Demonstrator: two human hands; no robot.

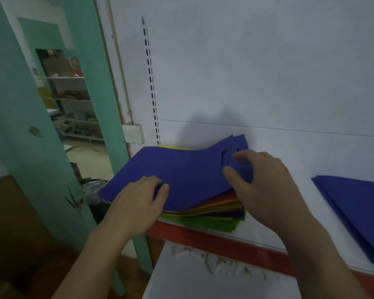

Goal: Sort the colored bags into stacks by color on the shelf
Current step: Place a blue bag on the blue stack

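picking off the mixed pile (216,210), my right hand (268,182) fingers pinch the top blue bag (181,167) at its handle end, left hand (136,203) fingers clamp its near edge, so next i'd carry it right to the blue stack (358,210).

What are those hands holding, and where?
The top blue bag of the mixed stack: right hand pinches its handle end beside the cutout, left hand grips its near edge.
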